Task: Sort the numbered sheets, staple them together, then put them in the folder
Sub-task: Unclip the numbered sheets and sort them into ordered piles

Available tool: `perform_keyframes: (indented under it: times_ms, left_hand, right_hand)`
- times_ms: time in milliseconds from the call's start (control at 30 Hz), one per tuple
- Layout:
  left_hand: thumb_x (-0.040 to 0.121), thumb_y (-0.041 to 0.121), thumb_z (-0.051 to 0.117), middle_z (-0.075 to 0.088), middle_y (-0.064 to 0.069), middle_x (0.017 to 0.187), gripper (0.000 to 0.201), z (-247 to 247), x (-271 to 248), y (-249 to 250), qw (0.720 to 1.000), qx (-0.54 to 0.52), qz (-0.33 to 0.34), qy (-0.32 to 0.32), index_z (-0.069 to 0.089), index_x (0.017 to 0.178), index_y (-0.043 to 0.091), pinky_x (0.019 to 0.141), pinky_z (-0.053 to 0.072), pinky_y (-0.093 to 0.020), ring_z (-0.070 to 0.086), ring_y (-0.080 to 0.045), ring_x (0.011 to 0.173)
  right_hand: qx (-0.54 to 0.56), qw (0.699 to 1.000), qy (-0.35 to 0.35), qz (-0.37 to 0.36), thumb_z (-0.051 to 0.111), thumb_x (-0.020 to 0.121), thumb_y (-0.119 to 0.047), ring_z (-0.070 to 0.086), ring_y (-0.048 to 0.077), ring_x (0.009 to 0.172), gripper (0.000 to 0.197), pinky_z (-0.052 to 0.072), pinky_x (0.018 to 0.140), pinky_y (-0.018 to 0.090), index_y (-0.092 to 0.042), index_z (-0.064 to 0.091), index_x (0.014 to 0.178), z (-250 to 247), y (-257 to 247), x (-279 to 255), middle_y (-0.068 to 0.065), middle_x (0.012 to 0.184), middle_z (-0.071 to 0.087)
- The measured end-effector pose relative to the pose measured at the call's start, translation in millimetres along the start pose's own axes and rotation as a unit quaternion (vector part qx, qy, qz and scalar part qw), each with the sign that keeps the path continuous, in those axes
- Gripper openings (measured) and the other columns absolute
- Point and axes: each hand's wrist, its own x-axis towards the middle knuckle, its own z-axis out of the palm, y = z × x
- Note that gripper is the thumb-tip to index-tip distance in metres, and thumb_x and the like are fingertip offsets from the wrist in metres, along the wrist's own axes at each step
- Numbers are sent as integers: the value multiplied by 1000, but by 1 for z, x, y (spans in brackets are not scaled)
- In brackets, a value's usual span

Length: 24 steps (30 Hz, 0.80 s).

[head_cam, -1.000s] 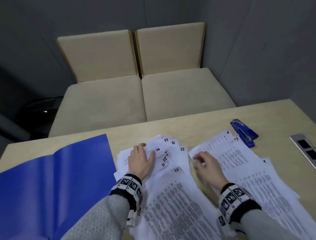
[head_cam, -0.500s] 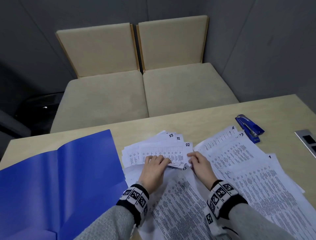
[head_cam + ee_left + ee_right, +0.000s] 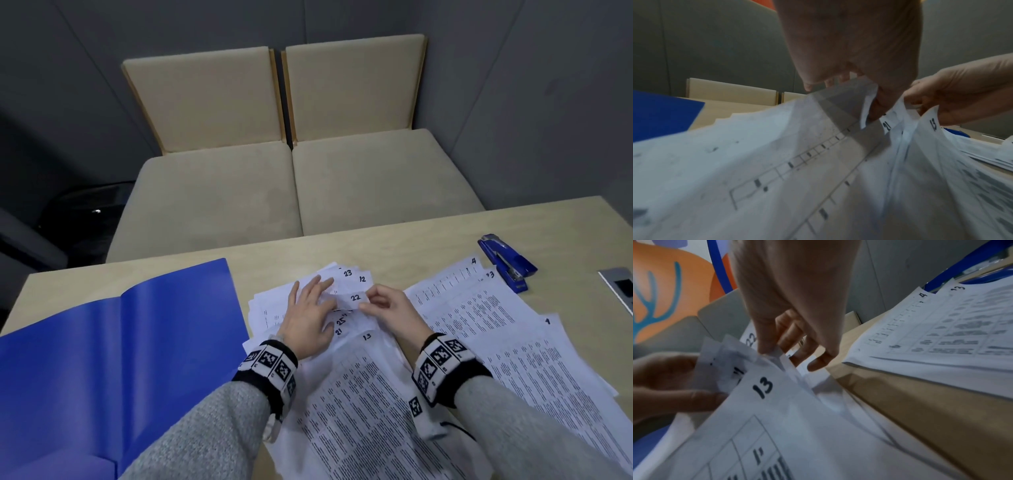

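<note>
Left hand: our left hand (image 3: pixel 310 317) lies palm down on the fanned left pile of numbered sheets (image 3: pixel 346 394), fingers straight and spread, pressing the paper flat.
Right hand: our right hand (image 3: pixel 390 313) has its thumb and forefinger curled, pinching the corner of the sheet marked 22 (image 3: pixel 351 298); the right wrist view shows the same pinch (image 3: pixel 770 347).
Left pile: we read corner numbers 23, 12, 22, 25, 21 and 13 here; the sheet marked 13 (image 3: pixel 764 387) lies nearest us, its corner lifted.
Right pile: a second spread of printed sheets (image 3: pixel 496 329) lies to the right, with 4 and 1 legible on its corners.
Stapler: the blue stapler (image 3: pixel 507 262) sits at the far corner of the right pile, just beside the sheet marked 4.
Folder: the blue folder (image 3: pixel 102 359) lies open on the wooden table (image 3: pixel 394 246), left of the sheets, its edge just beside them.
</note>
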Motion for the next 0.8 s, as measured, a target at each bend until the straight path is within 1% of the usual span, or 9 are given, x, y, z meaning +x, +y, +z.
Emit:
perform_keyframes:
  times_ms: [100, 200, 267, 367, 433, 533, 633, 733, 800]
  left_hand:
    - [78, 20, 55, 57, -4, 106, 23, -5, 1, 0, 1000, -24, -10, 0, 59, 99, 13, 116, 14, -50, 51, -23, 109]
    - [78, 8, 55, 49, 5, 80, 16, -5, -5, 3, 997, -67, -9, 43, 49, 91, 14, 99, 37, -42, 48, -19, 79]
    - [77, 1, 55, 47, 7, 83, 23, -4, -11, 4, 990, -114, -24, 76, 44, 95, 13, 88, 39, -30, 47, -18, 81]
    - [81, 1, 54, 53, 6, 92, 40, -1, -14, 1, 978, -172, -70, 96, 43, 118, 11, 83, 30, -15, 47, -10, 89]
    - [80, 2, 54, 56, 3, 90, 46, -1, -12, -1, 980, -169, -65, 82, 44, 124, 14, 84, 35, -20, 47, -12, 90]
    - [72, 6, 61, 56, -8, 105, 21, -3, -9, -3, 992, -72, -31, 101, 58, 92, 12, 86, 46, -43, 47, -27, 102]
    - [69, 8, 65, 45, -16, 133, 16, -2, -6, -7, 991, -48, -30, 119, 57, 83, 11, 107, 28, -50, 35, -34, 129]
    - [73, 9, 65, 56, -9, 119, 22, 1, -6, -8, 992, -48, -13, 113, 59, 93, 14, 113, 19, -51, 43, -24, 125]
    - [74, 6, 65, 60, -5, 101, 25, 1, -8, -5, 992, -52, -9, 114, 57, 97, 14, 113, 24, -48, 52, -21, 108]
  right_hand:
    - [76, 995, -31, 53, 72, 83, -25, 61, 21, 83, 29, 46, 83, 35, 2, 63, 93, -1, -7, 2, 14, 88, 67]
    - [74, 988, 32, 128, 58, 89, -47, 59, 15, 81, 37, 46, 73, 31, -12, 68, 98, 1, -3, 11, 6, 90, 65]
    - [56, 983, 77, 156, 57, 93, -33, 55, 16, 72, 22, 46, 59, 28, -14, 64, 103, 4, 1, 21, 7, 88, 60]
    - [-20, 985, 62, 158, 63, 87, -11, 49, 16, 53, 14, 39, 43, 22, -12, 62, 100, 10, 0, 29, 4, 74, 60]
    - [-58, 989, 39, 132, 68, 82, -8, 50, 15, 54, 9, 40, 48, 21, -15, 63, 84, 14, -2, 29, 1, 69, 59]
    - [-84, 992, 24, 96, 68, 81, -3, 44, 8, 51, 22, 36, 47, 14, -16, 57, 66, 14, -5, 22, -9, 55, 52]
    - [-50, 993, -34, 100, 66, 87, -10, 36, 4, 40, 19, 27, 37, 15, -10, 59, 69, 9, -8, 8, -11, 41, 45]
    - [22, 994, -8, 106, 64, 88, -39, 42, 11, 51, 37, 31, 49, 23, -6, 59, 72, 3, -3, 4, -1, 58, 50]
    - [23, 989, 84, 120, 62, 89, -36, 53, 15, 61, 28, 39, 53, 29, -9, 61, 88, 2, 1, 9, 5, 78, 62]
